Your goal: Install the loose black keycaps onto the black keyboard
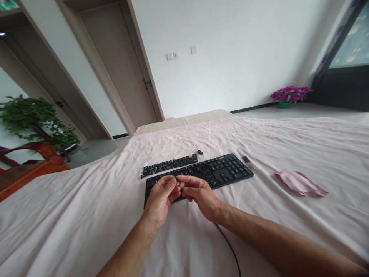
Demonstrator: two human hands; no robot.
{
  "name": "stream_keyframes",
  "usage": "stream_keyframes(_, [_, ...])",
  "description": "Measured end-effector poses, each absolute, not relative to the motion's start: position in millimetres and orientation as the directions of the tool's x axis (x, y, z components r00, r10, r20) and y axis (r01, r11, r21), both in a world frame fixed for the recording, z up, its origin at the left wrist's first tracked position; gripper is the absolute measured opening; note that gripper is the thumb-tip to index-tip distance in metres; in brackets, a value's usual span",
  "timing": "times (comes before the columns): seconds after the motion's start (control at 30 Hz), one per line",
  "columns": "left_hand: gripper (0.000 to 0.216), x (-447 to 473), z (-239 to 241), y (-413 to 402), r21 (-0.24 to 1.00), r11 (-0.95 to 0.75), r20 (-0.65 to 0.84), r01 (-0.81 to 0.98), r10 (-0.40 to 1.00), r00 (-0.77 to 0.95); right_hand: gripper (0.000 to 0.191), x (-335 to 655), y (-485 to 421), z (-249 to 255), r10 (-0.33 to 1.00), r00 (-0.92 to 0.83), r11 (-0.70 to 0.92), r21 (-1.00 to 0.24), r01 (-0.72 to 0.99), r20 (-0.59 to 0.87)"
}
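Observation:
A black keyboard (227,171) lies on the pale cloth, with part of its keys off around the middle. Above its near left part, my left hand (163,196) and my right hand (200,194) meet, fingers pinched together at the tips. Whatever sits between the fingertips is too small and covered to make out. Behind the keyboard, several loose black keycaps (170,164) stand in rows, and one single keycap (200,152) lies apart from them. My hands hide the keyboard's near left middle.
A pink cloth (301,184) lies to the right. Beside the keyboard's right end is a small black piece (245,159). The keyboard's cable (230,246) runs toward me under my right forearm. At the left stand a wooden chair (31,169) and a leafy plant (34,119).

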State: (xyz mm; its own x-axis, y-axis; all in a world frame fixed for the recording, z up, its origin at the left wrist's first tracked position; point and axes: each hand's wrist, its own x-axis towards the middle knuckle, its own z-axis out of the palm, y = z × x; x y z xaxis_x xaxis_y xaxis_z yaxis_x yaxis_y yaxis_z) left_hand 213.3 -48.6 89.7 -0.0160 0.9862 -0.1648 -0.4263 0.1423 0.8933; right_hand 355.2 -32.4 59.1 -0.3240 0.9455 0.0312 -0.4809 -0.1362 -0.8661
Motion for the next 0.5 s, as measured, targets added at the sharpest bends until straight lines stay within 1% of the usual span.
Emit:
stream_keyframes(0.3, [0.031, 206, 98, -48, 0.975, 0.013, -0.019, -0.222, 1.0, -0.024, 0.038, 354, -37, 57, 0.93, -0.36, -0.131, -0.852, -0.507, 0.071])
stream_keyframes(0.5, [0.03, 202, 104, -48, 0.982, 0.014, -0.015, -0.187, 1.0, -0.004, 0.039, 354, -40, 62, 0.92, -0.385, -0.149, -0.851, -0.503, 0.066])
